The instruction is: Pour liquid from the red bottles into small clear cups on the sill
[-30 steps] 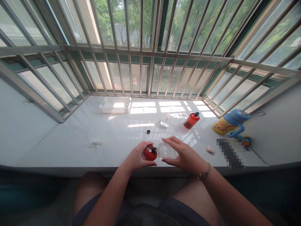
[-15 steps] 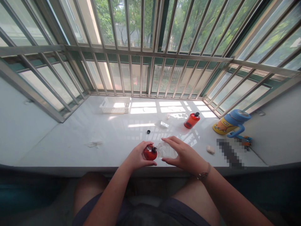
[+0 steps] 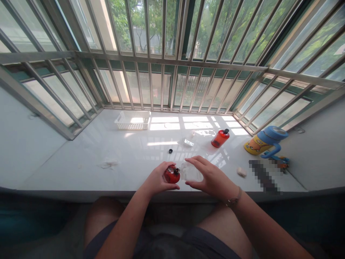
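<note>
Bottles: a red bottle (image 3: 169, 175) is sitting near the front edge of the white counter (image 3: 67, 169), its dark neck pointing right, and a clear bottle (image 3: 192, 173) is lying just beside it, its narrow end facing that neck; whether the two are touching, I cannot tell.
Left hand (image 3: 159, 178): it is grasping the red bottle, fingers wrapping the far side and thumb pressing the near side.
Right hand (image 3: 210, 176): it is grasping the clear bottle between fingers and thumb, while a bracelet (image 3: 234, 197) is circling the wrist.
Beyond the hands: a small black cap (image 3: 170, 151) is lying on the counter, and a small shiny piece (image 3: 189, 142) is resting farther right.
Right side: a second red bottle (image 3: 219, 139) is standing near a blue-and-yellow flask (image 3: 264, 141); a pale lump (image 3: 241, 172) is lying nearer.
Window end: a white basket (image 3: 132, 121) is standing below the metal bars (image 3: 172, 64), and sunlight is falling in patches beside it.
</note>
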`<state>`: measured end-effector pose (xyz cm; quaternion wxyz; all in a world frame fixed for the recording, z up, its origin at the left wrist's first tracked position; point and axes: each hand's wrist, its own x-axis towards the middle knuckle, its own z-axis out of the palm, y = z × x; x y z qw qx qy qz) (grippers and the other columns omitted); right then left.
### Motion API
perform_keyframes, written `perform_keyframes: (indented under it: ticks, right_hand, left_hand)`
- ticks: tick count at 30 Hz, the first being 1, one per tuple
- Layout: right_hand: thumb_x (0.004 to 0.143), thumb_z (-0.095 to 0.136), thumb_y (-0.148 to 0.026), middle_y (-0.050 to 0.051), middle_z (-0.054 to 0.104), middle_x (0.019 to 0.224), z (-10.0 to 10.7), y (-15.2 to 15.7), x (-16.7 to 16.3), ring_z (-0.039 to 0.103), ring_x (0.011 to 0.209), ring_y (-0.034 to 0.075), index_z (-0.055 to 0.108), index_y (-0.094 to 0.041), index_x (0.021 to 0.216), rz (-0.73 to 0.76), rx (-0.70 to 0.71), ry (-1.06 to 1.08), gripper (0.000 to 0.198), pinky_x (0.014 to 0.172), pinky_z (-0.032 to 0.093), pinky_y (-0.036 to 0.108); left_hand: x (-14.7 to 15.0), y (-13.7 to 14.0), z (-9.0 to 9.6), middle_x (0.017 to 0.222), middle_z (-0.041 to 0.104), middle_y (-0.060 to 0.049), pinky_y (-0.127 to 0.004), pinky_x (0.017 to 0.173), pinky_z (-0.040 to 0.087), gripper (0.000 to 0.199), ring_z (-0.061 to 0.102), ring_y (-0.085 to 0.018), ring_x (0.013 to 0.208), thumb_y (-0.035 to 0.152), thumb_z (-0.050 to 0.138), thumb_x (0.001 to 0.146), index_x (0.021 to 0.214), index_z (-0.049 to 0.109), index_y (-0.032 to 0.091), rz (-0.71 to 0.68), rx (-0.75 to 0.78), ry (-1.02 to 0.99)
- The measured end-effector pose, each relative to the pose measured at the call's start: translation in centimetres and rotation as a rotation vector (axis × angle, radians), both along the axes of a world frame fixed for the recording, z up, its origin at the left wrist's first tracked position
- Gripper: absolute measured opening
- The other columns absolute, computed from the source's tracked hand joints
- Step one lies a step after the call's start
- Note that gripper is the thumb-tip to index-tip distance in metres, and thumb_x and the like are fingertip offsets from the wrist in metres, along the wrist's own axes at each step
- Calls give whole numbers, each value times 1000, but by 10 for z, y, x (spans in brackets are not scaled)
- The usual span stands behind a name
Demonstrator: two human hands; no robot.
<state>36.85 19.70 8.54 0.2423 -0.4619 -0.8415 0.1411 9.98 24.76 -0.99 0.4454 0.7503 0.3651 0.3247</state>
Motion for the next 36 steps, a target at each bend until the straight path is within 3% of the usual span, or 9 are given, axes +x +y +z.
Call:
perform_keyframes:
  ticks: [36]
  right_hand:
    - [89, 85, -29, 14, 62, 140, 0, 0, -2, 64, 126, 33, 46, -26, 157, 14, 90, -124, 79, 106, 61, 53]
  left_hand:
    - [0, 0, 2, 140, 66, -11, -48, 115, 52, 94, 66, -34, 128, 56, 102, 59, 139, 61, 26, -3, -26, 2]
